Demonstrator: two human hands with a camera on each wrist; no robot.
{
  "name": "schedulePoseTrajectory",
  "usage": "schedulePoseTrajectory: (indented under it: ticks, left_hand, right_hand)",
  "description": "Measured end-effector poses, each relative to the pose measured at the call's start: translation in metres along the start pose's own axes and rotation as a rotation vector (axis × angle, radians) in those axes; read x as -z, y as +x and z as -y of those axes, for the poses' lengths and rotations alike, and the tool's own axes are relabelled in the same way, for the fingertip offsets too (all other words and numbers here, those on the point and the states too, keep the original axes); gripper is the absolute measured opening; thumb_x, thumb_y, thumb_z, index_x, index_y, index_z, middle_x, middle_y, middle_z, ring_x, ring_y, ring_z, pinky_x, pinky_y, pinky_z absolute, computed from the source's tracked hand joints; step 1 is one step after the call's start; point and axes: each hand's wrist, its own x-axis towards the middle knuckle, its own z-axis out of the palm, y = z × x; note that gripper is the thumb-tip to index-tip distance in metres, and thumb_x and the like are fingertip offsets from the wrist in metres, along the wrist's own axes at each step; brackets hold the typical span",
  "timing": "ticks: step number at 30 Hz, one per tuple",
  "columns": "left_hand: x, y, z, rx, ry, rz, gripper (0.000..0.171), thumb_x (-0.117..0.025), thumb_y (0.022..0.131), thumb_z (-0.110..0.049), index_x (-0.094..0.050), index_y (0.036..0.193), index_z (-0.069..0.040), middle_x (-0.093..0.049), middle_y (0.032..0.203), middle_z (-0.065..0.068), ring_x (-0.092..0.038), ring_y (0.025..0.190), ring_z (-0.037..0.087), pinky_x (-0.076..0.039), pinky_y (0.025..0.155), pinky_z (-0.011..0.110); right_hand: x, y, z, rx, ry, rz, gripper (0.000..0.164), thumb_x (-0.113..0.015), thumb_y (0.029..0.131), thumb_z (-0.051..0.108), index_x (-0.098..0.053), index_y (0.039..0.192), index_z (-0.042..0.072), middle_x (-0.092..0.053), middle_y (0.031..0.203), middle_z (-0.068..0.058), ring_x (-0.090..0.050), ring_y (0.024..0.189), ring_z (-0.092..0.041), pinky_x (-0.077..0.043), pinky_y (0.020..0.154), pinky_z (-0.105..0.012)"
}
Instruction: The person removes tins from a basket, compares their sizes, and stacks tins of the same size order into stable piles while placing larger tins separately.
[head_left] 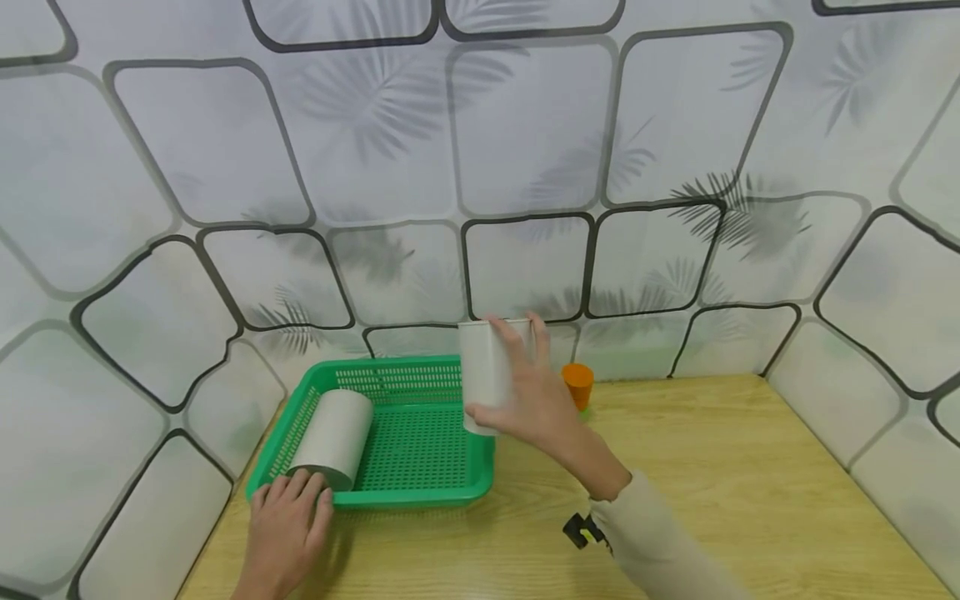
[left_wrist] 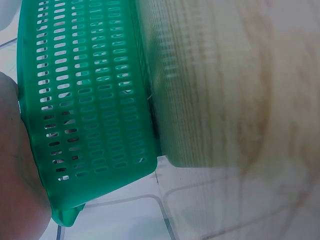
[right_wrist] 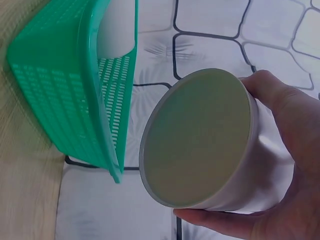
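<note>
My right hand (head_left: 542, 404) grips a white cylindrical canister (head_left: 482, 362), thumb on one side and fingers on the other. It holds the canister roughly upright, raised at the right end of a green plastic basket (head_left: 405, 498). The flat round end of that canister (right_wrist: 197, 142) faces the right wrist camera. A second white canister (head_left: 333, 433) lies on its side at the left inside the basket. At the front left corner, my left hand (head_left: 288, 525) holds the basket's rim, its fingers bent over the edge. Only part of that hand shows in the left wrist view.
An orange cup-like object (head_left: 578, 383) stands behind my right hand near the back wall, with a bit of green at its base. The wooden table (head_left: 712, 483) meets patterned walls at the back and sides. A small black item (head_left: 581, 531) is by the right sleeve.
</note>
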Motion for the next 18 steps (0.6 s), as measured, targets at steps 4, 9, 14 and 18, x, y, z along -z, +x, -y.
schedulePoseTrajectory:
  ticks: [4, 9, 14, 18]
  left_hand:
    - [0.0, 0.0, 0.0, -0.001, 0.003, -0.003, 0.015, -0.054, 0.101, -0.023, -0.064, 0.093, -0.015, -0.059, 0.095, 0.003, -0.052, 0.089, 0.03, -0.036, 0.084, 0.059]
    - [0.0, -0.001, -0.001, 0.004, 0.004, 0.004, 0.014, -0.055, 0.101, -0.023, -0.064, 0.093, -0.015, -0.059, 0.095, 0.003, -0.052, 0.09, 0.03, -0.036, 0.084, 0.059]
    - [-0.001, -0.001, -0.001, 0.008, -0.003, 0.004, 0.014, -0.056, 0.101, -0.023, -0.064, 0.093, -0.015, -0.059, 0.095, 0.003, -0.052, 0.09, 0.029, -0.036, 0.084, 0.058]
    - [-0.001, -0.001, 0.0, 0.001, -0.004, -0.011, 0.013, -0.057, 0.1, -0.021, -0.064, 0.092, -0.015, -0.06, 0.096, 0.004, -0.053, 0.089, 0.03, -0.036, 0.084, 0.058]
  right_hand:
    - [0.013, -0.004, -0.008, 0.008, -0.021, -0.021, 0.115, -0.092, 0.07, 0.042, -0.021, 0.16, 0.037, -0.007, 0.163, -0.019, -0.062, 0.079, -0.033, -0.054, 0.056, -0.032]
    - [0.029, -0.009, -0.021, 0.041, -0.039, -0.065, 0.116, -0.093, 0.069, 0.041, -0.021, 0.16, 0.034, -0.008, 0.162, -0.018, -0.064, 0.083, -0.037, -0.057, 0.057, -0.038]
    - [0.045, -0.015, -0.038, 0.066, -0.076, -0.127, 0.118, -0.094, 0.067, 0.042, -0.022, 0.16, 0.031, -0.008, 0.163, -0.018, -0.06, 0.101, -0.046, -0.058, 0.059, -0.048]
    - [0.058, -0.018, -0.056, 0.063, -0.097, -0.173, 0.12, -0.095, 0.066, 0.04, -0.021, 0.161, 0.03, -0.008, 0.163, -0.021, -0.058, 0.105, -0.05, -0.057, 0.058, -0.052]
